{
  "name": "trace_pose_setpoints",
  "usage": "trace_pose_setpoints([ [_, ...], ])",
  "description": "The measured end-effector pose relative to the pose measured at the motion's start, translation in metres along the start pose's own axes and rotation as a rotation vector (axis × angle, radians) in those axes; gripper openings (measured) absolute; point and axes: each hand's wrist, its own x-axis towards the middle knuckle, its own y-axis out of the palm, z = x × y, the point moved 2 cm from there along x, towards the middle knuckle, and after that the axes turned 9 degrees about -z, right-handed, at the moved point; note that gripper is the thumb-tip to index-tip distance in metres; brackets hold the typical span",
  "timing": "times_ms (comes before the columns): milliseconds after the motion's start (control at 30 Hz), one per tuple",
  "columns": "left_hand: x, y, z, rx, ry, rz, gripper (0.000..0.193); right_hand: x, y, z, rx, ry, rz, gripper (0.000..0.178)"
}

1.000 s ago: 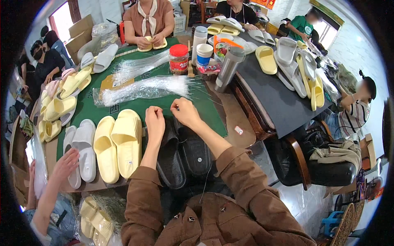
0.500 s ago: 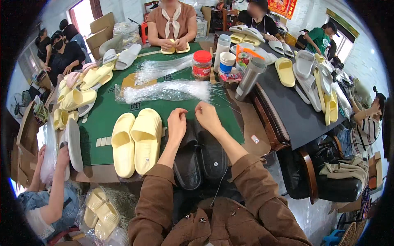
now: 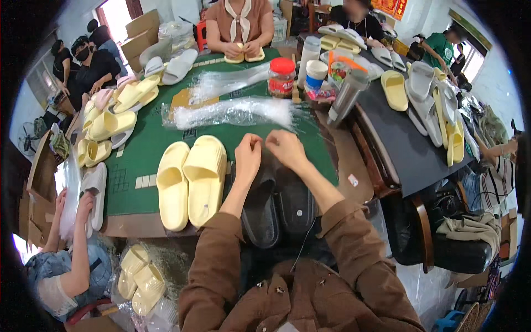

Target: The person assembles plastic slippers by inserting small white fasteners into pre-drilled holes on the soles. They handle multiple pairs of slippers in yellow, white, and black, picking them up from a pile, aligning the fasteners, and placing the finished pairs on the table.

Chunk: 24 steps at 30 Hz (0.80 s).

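A pair of black slippers (image 3: 261,219) lies in front of me at the table's near edge, toes pointing away. Over their toe ends are my left hand (image 3: 247,159) and my right hand (image 3: 287,151), fingertips pinched and nearly meeting, with a small gap between them. Whatever the fingers hold is too fine to make out. Left of the black pair stands a pair of pale yellow slippers (image 3: 206,180), side by side. Beyond my hands lies a clear plastic sleeve (image 3: 235,112) full of thin transparent strands.
A red-lidded jar (image 3: 281,77), a paper cup (image 3: 316,74) and a steel flask (image 3: 347,98) stand at the back right. Grey and yellow slippers pile up along the left edge and on the black table (image 3: 381,138). Co-workers handle slippers opposite and at left.
My fingertips have come closer together above the black slippers. The whole view has shifted slightly, so the table's things appear further right and mostly higher.
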Motion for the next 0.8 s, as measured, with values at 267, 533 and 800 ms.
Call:
trace_pose_setpoints([
  [267, 0.002, 0.005, 0.001, -0.035, -0.018, 0.025, 0.01, 0.002, -0.002, -0.003, 0.03, 0.032, -0.034, 0.011],
  [533, 0.003, 0.005, 0.006, 0.029, 0.04, 0.022, 0.01, 0.004, 0.003, -0.009, 0.024, 0.086, -0.067, 0.01],
  [800, 0.001, 0.005, 0.001, 0.026, -0.007, 0.074, 0.01, 0.002, 0.0, -0.005, 0.044, 0.069, -0.024, 0.01],
])
